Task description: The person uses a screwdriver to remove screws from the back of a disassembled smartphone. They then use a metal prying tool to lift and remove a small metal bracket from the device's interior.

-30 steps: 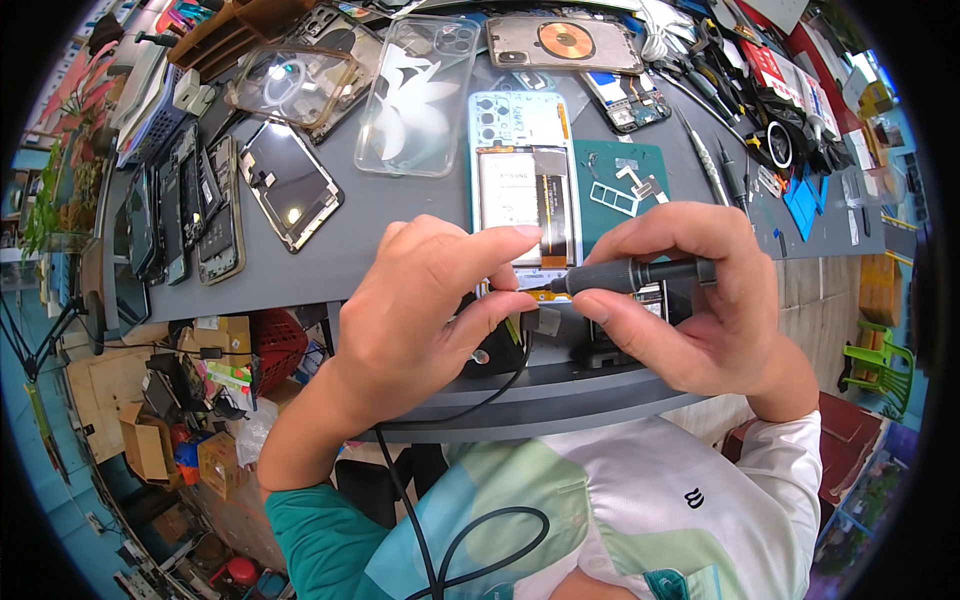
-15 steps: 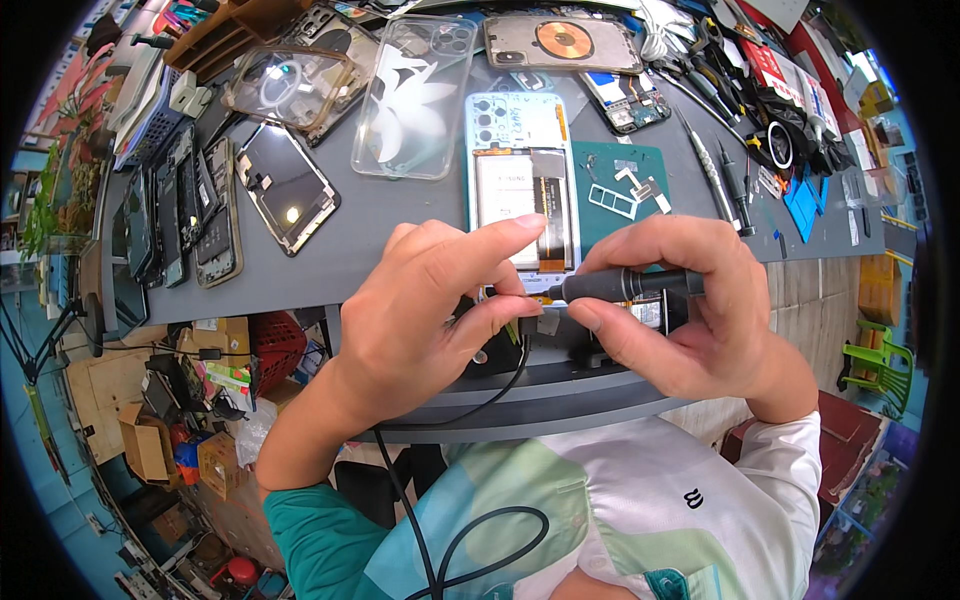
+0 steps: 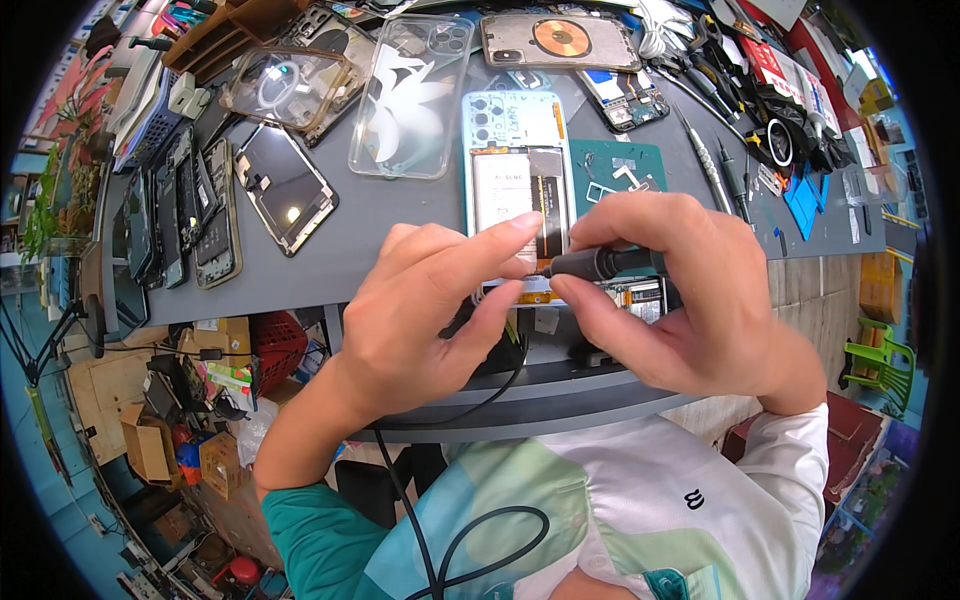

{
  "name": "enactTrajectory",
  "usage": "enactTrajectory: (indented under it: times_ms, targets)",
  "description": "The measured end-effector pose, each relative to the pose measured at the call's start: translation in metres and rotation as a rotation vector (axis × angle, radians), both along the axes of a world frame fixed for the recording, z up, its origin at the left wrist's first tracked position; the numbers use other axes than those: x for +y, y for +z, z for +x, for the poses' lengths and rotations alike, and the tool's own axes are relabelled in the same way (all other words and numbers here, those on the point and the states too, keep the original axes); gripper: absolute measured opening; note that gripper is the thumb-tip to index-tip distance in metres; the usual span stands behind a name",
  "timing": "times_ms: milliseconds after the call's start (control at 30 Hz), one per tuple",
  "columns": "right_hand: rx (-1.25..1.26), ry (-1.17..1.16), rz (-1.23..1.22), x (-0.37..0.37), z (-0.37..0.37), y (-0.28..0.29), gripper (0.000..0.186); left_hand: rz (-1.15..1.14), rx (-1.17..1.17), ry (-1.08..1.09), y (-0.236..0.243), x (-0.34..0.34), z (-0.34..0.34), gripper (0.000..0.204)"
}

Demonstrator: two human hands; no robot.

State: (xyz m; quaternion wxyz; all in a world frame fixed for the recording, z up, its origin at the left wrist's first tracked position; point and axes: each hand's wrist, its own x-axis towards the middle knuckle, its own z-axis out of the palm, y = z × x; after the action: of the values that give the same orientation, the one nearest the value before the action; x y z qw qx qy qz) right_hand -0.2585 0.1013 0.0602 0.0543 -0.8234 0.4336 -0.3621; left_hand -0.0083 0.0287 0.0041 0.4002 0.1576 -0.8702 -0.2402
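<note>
An opened light-blue phone (image 3: 510, 120) lies with its white battery, flex cables and gold-coloured strips exposed. My left hand (image 3: 420, 310) is curled at the phone's lower left, index finger over it and thumb near the bottom edge, gripping there. My right hand (image 3: 675, 300) holds a black cylindrical pen-like tool (image 3: 590, 265), its narrow tip at the phone's lower part beside my left fingertips; the exact contact is hidden. A teal mat (image 3: 635, 160) with small metal parts lies right of the phone. Another opened phone (image 3: 635, 300) sits below, partly behind my right hand.
Clear cases (image 3: 410, 120), dismantled phones (image 3: 280, 190), and a phone back with a copper coil (image 3: 510, 40) surround the work. Tweezers and tools (image 3: 710, 170) lie at right. A black cable (image 3: 390, 470) hangs over the desk edge (image 3: 440, 430) toward my lap.
My right hand and the tool have shifted up and left along the phone's lower part. My left fingertips have shifted slightly, the thumb moving up and back from the bottom edge.
</note>
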Motion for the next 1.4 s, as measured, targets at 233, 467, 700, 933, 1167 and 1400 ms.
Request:
enactTrajectory:
  times_ms: [233,467,700,933,1167,1400]
  targets:
    - [0.02,0.068,0.079,-0.007,-0.002,0.004,0.044,-0.007,-0.096,0.008,0.004,0.004,0.015,0.074]
    - [0.027,0.105,0.075,-0.011,0.001,0.004,0.045,-0.023,-0.107,0.002,0.003,0.001,0.02,0.083]
    - [0.065,0.147,0.111,-0.015,0.002,0.009,0.045,-0.038,-0.127,0.01,-0.001,0.002,0.025,0.08]
    - [0.13,0.173,0.126,-0.017,0.008,0.017,0.039,-0.076,-0.084,0.004,-0.007,0.0,0.026,0.081]
    - [0.393,0.161,0.186,-0.026,0.016,0.04,0.036,-0.037,0.009,0.025,-0.014,-0.003,0.026,0.08]
    - [0.327,0.099,0.231,-0.03,0.025,0.038,0.038,-0.132,0.098,0.092,-0.026,-0.009,0.029,0.052]
